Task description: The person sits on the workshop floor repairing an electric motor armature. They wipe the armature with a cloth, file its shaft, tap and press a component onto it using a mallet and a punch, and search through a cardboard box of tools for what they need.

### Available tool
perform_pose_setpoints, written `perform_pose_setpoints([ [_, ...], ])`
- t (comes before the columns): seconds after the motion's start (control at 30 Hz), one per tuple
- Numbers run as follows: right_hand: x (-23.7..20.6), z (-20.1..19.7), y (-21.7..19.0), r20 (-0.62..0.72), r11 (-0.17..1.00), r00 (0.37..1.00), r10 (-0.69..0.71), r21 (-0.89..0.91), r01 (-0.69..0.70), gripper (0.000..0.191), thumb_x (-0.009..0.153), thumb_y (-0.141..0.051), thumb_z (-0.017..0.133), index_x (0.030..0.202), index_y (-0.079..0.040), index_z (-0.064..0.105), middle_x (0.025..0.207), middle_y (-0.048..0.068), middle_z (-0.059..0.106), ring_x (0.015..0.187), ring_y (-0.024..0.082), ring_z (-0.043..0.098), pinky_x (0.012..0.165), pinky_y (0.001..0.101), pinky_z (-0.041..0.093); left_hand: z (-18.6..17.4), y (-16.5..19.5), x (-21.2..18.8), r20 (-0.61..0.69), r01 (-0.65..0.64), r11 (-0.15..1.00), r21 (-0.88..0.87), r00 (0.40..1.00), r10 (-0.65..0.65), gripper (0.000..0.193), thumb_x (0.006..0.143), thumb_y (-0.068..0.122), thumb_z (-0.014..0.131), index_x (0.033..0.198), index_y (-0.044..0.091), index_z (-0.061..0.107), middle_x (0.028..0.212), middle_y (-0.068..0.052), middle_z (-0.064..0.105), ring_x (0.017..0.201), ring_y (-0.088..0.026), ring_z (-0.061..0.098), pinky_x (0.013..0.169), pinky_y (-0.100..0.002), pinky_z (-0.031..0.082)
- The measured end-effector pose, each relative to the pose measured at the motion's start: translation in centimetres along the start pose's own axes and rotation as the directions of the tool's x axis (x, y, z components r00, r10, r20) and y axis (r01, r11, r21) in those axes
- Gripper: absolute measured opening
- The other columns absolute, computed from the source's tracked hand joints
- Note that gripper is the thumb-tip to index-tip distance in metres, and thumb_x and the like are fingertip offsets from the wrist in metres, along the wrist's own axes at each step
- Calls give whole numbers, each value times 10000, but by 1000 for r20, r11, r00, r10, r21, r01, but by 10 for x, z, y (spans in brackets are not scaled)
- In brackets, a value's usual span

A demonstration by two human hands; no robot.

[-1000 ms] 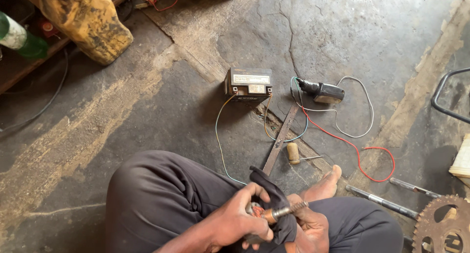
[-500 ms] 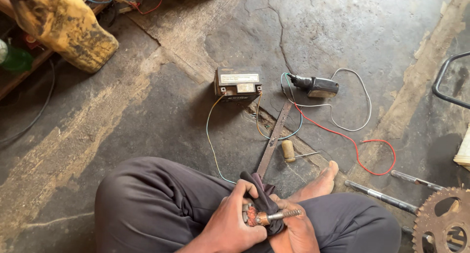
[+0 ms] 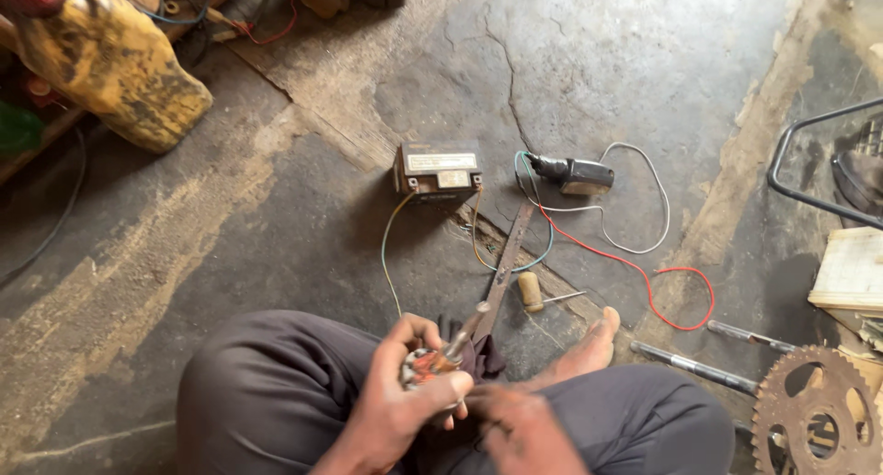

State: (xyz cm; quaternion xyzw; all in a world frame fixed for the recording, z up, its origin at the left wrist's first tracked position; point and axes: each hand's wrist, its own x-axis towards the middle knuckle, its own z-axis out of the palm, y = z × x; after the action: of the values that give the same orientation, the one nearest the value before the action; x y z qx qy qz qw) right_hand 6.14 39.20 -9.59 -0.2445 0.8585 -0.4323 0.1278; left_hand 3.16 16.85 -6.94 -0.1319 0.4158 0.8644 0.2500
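Observation:
I sit cross-legged on a concrete floor. My left hand (image 3: 405, 392) grips a small motor part (image 3: 430, 365) with copper-coloured windings. Its metal shaft (image 3: 464, 332) points up and to the right. My right hand (image 3: 524, 424) is just right of and below the part. It is blurred, and I cannot tell whether it holds anything. A dark cloth (image 3: 478, 354) lies in my lap behind the part. My bare foot (image 3: 589, 346) rests to the right.
Ahead lie a small dark battery (image 3: 438, 171) with thin wires, a black device (image 3: 578, 174) with white and red wires (image 3: 648, 277), a flat metal bar (image 3: 508, 259) and a wooden-handled screwdriver (image 3: 533, 293). A rusty sprocket (image 3: 814, 415) and rods (image 3: 699, 366) are at right, a yellow jerrycan (image 3: 110, 70) at far left.
The part's shaft has swung from pointing right to pointing up. My right hand has dropped away below it. The view has shifted, so the floor items sit higher.

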Motion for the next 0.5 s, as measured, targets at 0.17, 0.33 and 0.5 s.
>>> perform_pose_setpoints([
  [0.17, 53, -74, 39, -150, 703, 874, 462, -539, -464, 311, 785, -94, 701, 1091, -126, 746, 968, 146, 756, 945, 363, 709, 882, 497, 534, 1, 14, 1, -140, -38, 987, -155, 990, 16, 437, 765, 171, 771, 1094, 24, 522, 817, -117, 706, 727, -169, 733, 658, -316, 593],
  [0.33, 99, -102, 97, -43, 517, 794, 606, -738, -435, 452, 732, -5, 679, 1140, -189, 743, 1068, 184, 703, 1035, 405, 679, 879, 496, 565, 11, 5, 4, -236, 60, 996, -73, 969, -75, 483, 732, 181, 814, 1119, 42, 560, 810, -63, 690, 693, -134, 690, 652, -291, 580],
  [0.5, 113, -82, 95, 35, 468, 787, 616, -819, -331, 169, 749, -48, 721, 915, -62, 745, 1041, 170, 700, 998, 402, 697, 834, 490, 583, 10, -4, 4, -128, 63, 997, -55, 989, -69, 453, 740, 141, 852, 1065, 2, 568, 787, -42, 659, 637, -106, 620, 577, -266, 509],
])
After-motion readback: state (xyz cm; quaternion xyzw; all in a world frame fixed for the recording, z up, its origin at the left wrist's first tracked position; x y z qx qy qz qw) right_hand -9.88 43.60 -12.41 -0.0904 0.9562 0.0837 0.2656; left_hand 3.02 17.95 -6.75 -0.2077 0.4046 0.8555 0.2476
